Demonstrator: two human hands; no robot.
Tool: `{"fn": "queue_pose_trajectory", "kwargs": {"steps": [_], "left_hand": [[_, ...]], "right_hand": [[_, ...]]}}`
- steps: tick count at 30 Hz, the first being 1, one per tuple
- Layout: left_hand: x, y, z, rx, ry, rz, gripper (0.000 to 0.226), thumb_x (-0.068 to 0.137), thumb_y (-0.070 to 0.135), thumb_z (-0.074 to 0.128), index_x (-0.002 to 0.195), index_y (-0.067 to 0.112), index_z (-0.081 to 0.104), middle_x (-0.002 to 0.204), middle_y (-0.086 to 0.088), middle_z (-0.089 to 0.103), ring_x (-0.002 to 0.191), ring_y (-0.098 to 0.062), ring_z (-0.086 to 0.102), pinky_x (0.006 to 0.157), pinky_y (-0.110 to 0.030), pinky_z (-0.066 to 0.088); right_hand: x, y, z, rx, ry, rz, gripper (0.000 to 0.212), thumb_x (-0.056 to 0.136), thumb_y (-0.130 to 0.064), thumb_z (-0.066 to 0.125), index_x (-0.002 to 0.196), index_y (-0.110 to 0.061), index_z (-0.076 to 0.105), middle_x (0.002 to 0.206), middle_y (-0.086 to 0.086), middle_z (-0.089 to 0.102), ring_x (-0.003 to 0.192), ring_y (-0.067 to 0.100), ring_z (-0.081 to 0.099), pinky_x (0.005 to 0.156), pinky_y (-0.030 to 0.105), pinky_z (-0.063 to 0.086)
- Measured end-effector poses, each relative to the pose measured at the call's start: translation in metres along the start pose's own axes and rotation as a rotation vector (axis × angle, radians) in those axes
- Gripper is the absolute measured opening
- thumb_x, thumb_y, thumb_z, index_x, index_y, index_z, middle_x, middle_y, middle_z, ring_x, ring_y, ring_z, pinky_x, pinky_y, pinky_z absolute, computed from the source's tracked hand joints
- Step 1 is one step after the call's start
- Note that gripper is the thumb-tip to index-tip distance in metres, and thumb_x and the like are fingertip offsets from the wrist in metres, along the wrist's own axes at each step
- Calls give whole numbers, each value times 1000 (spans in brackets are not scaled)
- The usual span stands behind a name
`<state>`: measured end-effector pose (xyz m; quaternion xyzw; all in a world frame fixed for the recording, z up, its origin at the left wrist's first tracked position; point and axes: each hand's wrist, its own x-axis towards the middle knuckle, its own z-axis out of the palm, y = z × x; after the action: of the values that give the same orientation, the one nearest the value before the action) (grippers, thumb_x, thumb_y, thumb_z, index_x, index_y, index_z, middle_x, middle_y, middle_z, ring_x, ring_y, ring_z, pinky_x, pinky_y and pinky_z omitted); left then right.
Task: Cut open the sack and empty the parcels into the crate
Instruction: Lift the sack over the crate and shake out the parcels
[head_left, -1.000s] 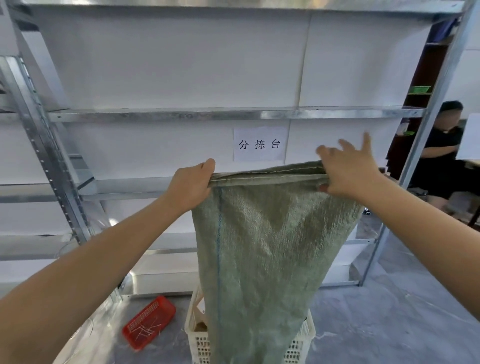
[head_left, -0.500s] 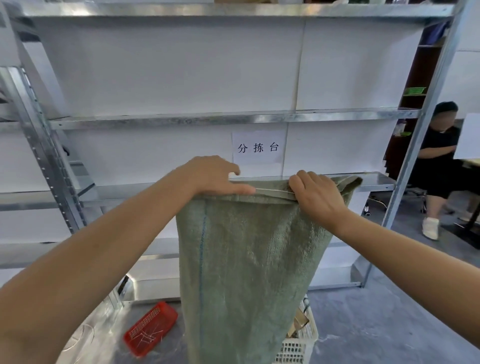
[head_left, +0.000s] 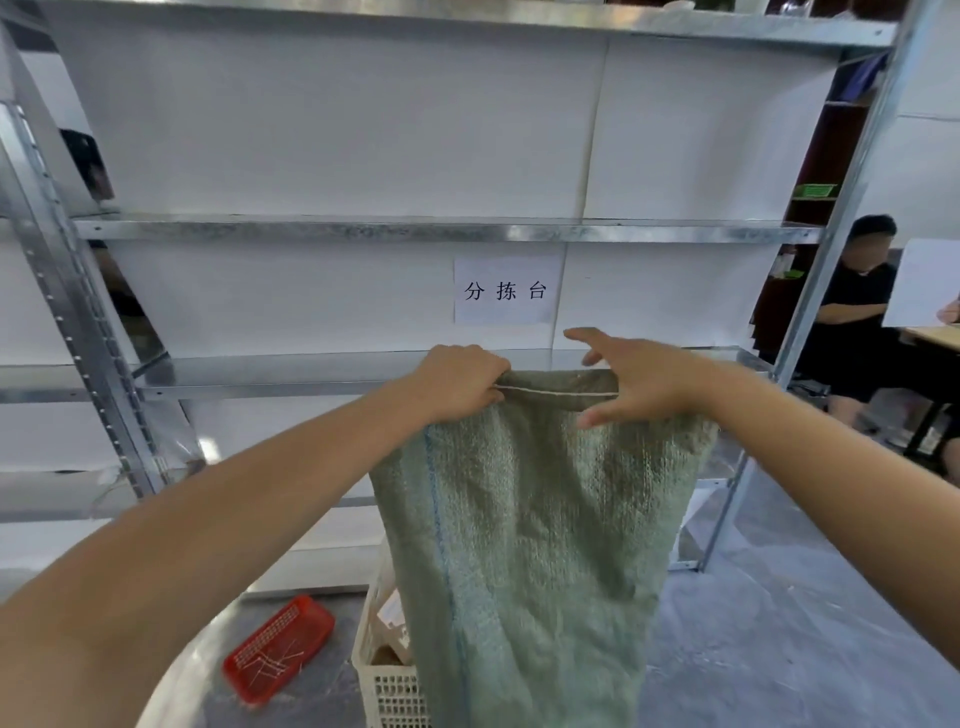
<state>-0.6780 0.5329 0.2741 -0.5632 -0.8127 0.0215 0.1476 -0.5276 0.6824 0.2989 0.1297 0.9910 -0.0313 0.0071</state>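
A green woven sack (head_left: 540, 530) hangs upside down in front of me, its stitched seam at the top. My left hand (head_left: 457, 382) grips the seam's left end with curled fingers. My right hand (head_left: 641, 376) is at the seam's right part with fingers spread and straight, thumb below the seam. The sack's lower end drops into a white lattice crate (head_left: 387, 691) on the floor, where brown parcels (head_left: 392, 631) show at the crate's left side. Most of the crate is hidden behind the sack.
A metal shelving rack (head_left: 363, 228) with white back panels and a paper sign (head_left: 506, 290) stands right behind the sack. A red basket (head_left: 278, 649) lies on the floor to the left. A seated person (head_left: 857, 312) is at far right by a table.
My right hand has let go of its curled grip on the seam and spread its fingers. The sack's right top corner has dropped and hangs limp. My left hand keeps its hold.
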Motion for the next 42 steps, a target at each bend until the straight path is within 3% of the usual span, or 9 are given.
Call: {"fn": "queue_pose_trajectory", "kwargs": {"steps": [7,12,15,18,21,25,29,36,42], "left_hand": [[-12,-9,11,283,258,137,18,86,0,50,102,7,51,95,-9,56,80,-22,52,48,-26,20],[-19,-20,5,190,315,136,16,80,8,63,92,6,53,87,-9,58,74,-24,56,50,-29,30],[-18,-22,-10,-94,35,-40,33,86,25,56,112,9,42,102,-6,53,90,-25,54,71,-33,41],[-15,-31,-26,-382,-258,-82,69,82,44,63,135,14,30,127,-5,48,114,-24,50,96,-35,39],[-10,-35,-24,-330,-291,-73,45,82,44,62,109,10,50,106,-6,53,96,-23,50,80,-30,36],[-7,-30,-3,-160,-140,-68,24,91,32,53,83,12,41,88,-3,51,82,-21,47,69,-29,33],[-10,-20,11,104,142,-22,14,92,10,44,105,9,47,102,-9,57,86,-24,54,63,-30,33],[-18,-27,15,343,416,117,43,43,-3,80,79,5,59,68,-8,59,50,-21,53,38,-24,30],[-20,-28,20,464,524,107,42,46,-3,75,83,6,59,73,-8,59,56,-20,54,44,-26,36]], "right_hand": [[5,14,-15,-315,-35,38,5,86,-26,57,85,-28,52,82,-5,54,83,16,50,72,30,42],[-6,15,-5,-340,67,43,20,88,-11,45,83,-28,53,69,-8,46,82,23,55,68,32,43],[-5,16,23,-561,419,11,36,87,-10,51,120,-22,51,85,3,61,77,27,62,57,29,38],[-5,27,41,-565,691,-11,62,46,6,80,105,-7,65,60,11,58,42,28,55,38,23,30],[-5,30,47,-542,788,-11,69,37,10,80,104,-4,67,57,11,58,38,27,52,38,20,25],[-6,18,35,-481,470,18,69,70,-16,75,132,-17,45,102,9,62,85,28,64,64,35,52],[-2,9,-1,-25,-60,60,85,77,-44,68,144,-20,22,146,3,37,130,22,39,106,32,30],[18,-1,11,-68,-39,12,66,72,-37,72,127,-23,40,127,1,56,105,20,53,92,36,44],[20,0,41,-231,410,35,34,80,-21,59,111,-13,46,101,7,60,88,29,59,67,34,44]]}}
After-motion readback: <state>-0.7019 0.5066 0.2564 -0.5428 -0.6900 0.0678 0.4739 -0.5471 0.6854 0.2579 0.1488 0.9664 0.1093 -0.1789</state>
